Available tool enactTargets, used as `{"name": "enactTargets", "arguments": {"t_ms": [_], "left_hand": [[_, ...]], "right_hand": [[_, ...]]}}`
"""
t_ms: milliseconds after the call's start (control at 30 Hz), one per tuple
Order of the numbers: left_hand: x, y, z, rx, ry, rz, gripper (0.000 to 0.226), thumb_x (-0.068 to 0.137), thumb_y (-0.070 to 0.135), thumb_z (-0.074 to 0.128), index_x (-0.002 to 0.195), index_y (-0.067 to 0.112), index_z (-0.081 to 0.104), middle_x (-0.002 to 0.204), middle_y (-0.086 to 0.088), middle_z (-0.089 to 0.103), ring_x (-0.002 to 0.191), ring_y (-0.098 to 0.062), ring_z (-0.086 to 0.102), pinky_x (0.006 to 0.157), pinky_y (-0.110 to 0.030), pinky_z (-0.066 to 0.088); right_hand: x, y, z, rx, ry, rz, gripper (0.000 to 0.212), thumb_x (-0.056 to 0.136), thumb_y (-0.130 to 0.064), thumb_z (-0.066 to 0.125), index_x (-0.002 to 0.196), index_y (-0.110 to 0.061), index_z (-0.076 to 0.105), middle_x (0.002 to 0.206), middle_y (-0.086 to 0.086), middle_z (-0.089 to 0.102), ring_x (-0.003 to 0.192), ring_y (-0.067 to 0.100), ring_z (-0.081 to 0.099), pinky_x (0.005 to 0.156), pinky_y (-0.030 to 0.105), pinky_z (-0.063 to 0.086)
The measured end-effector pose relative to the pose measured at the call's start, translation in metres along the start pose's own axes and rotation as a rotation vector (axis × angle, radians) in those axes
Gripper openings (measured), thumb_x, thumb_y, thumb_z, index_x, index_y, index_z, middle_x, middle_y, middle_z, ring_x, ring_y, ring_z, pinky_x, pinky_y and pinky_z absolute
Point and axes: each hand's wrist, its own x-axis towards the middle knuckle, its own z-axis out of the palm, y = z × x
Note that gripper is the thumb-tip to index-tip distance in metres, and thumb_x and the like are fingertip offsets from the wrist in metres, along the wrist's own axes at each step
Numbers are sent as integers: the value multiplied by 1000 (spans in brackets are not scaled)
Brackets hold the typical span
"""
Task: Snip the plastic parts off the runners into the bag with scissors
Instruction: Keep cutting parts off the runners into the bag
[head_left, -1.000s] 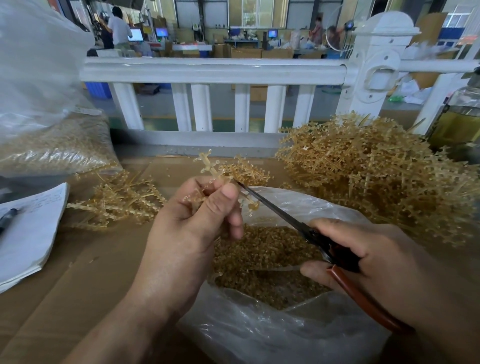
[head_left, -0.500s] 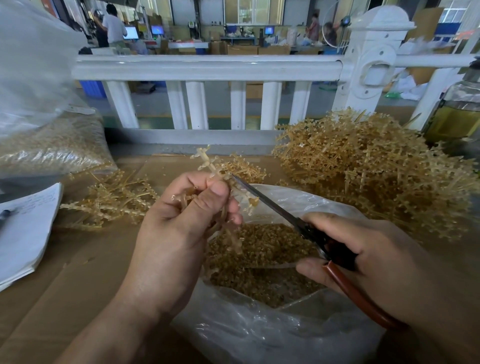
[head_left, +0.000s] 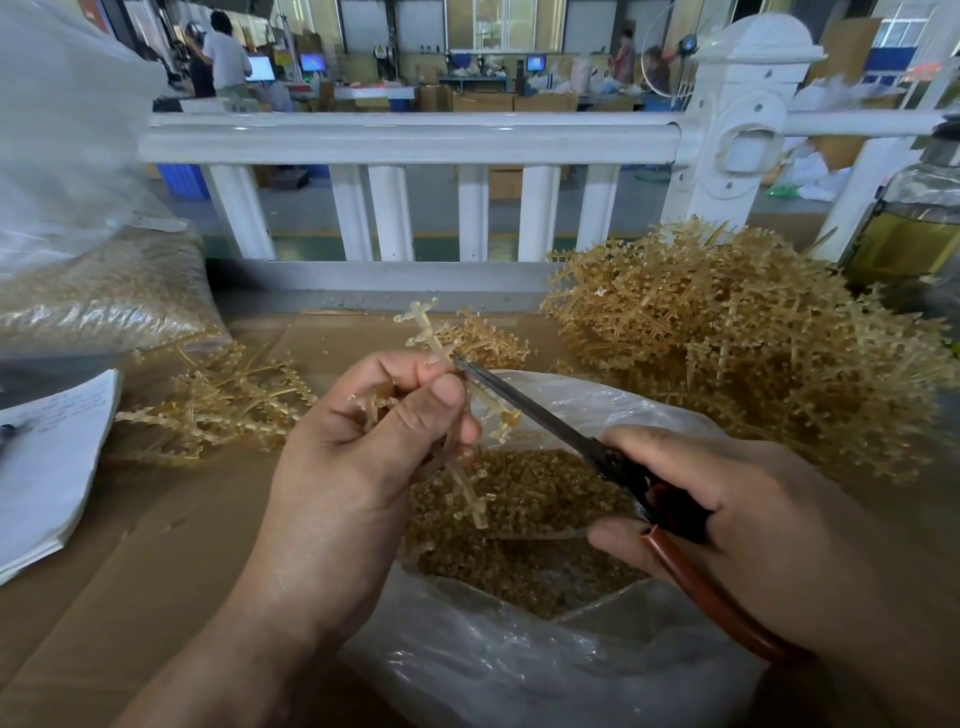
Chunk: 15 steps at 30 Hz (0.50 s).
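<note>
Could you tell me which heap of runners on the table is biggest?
The heap on the right, beside the bottle; the heap on the left and the small one behind the held runner are far thinner.

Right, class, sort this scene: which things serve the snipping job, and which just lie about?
Job: left hand holding a runner; right hand working the scissors; open bag of cut parts; pile of runners.
Lying about: notebook; bottle; white railing.
</note>
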Motion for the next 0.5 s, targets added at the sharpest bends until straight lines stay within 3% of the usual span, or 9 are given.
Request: {"name": "enactTargets", "arguments": {"t_ms": [500], "left_hand": [[0,-4,0,-35,0,-11,10,87,31,72,84,22,70,74,-7,64,69,-17,60,67,-24,53]], "right_hand": [[1,-4,3,3,1,38,57,77,-83,44,116,-42,55,79,-13,63,71,6,62,63,25,47]]}}
